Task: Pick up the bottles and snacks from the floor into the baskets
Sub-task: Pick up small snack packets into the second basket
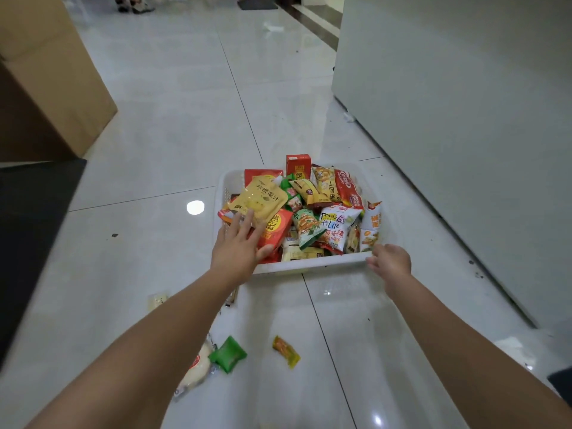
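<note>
Head view, steeply down, floor-near

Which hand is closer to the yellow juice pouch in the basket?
Left. The left hand has fingertips on the yellow juice pouch; the right hand is at the basket rim's opposite corner.

White snack bag (pixel 335 226): "Powers", "Life". Yellow pouch (pixel 258 199): Chinese characters. Other print unreadable.

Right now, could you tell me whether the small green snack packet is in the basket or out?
Out. The green snack packet lies on the floor tiles, nearer the camera than the white basket.
</note>
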